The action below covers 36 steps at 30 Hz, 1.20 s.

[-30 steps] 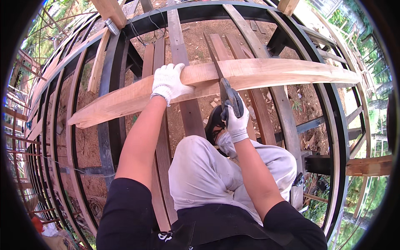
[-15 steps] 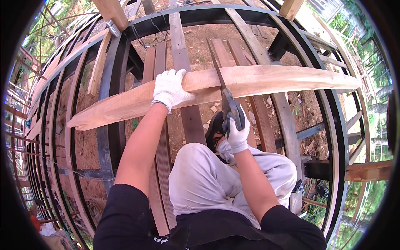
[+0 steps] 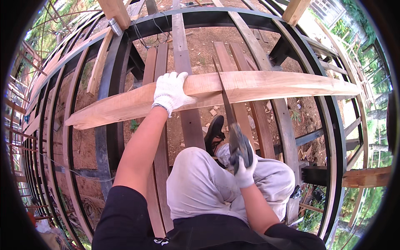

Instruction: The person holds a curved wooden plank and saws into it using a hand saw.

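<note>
A long, pale wooden beam (image 3: 275, 85) lies crosswise over planks and dark steel bars. My left hand (image 3: 171, 91), in a white glove, grips the beam's upper edge left of the middle, its fingers over the far side. In my right hand (image 3: 243, 164), also gloved, is the dark handle of a handsaw (image 3: 226, 102). The saw's blade crosses the beam a little right of my left hand, sitting in a cut there. Its tip shows beyond the beam's far edge, and the handle is close to my right knee.
Wooden planks (image 3: 192, 125) run away from me under the beam, with gaps down to brown soil and wood chips. A curved black steel frame (image 3: 200, 17) spans the far side. A silver can-shaped object (image 3: 115, 27) rests by a wooden post; dark cables (image 3: 143, 35) hang nearby.
My right hand has drawn the saw back toward my body, so less of its tip shows past the beam. The left hand keeps its place on the beam.
</note>
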Motion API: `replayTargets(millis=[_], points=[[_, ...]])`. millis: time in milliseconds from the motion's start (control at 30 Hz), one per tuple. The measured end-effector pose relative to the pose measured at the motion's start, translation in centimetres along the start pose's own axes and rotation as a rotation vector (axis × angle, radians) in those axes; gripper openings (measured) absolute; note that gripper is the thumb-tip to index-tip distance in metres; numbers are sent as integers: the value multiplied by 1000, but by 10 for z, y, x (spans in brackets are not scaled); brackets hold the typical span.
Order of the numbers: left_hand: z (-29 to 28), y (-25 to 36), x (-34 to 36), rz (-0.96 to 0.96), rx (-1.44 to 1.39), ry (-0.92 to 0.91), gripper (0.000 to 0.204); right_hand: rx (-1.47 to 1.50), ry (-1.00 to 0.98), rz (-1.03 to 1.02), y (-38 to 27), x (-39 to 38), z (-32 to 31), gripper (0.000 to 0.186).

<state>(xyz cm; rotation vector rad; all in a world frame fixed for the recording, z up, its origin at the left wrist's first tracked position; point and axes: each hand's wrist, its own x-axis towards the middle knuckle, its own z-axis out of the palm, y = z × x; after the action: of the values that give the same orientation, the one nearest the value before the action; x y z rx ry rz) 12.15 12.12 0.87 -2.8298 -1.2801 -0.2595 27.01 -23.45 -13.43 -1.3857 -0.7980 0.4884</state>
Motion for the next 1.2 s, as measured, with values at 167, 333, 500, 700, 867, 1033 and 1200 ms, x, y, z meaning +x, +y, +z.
replayTargets(millis=[167,333,500,700,867,1033,1200], points=[[3,4,6,3,-16,4,98,27,33,20,0,135,68,56],[7,-20,1,8,-17,34,96,-345,49,-151,-29,48,49,55],[0,-7,1,-12,-23,9,98,62,-69,55,-94,-39,-9,76],[10,-8,-3,-1,-41,24,97,-59,-1,-73,-5,112,64,57],[-2,-1,-4,-22,-44,-6,97,-32,-4,-21,-9,139,71,55],[-1,-5,-8,-28,-28,5,99,-44,-5,36,-44,138,88,55],[-6,8,-3,-65,13,-99,102,147,-33,202,-56,139,84,57]])
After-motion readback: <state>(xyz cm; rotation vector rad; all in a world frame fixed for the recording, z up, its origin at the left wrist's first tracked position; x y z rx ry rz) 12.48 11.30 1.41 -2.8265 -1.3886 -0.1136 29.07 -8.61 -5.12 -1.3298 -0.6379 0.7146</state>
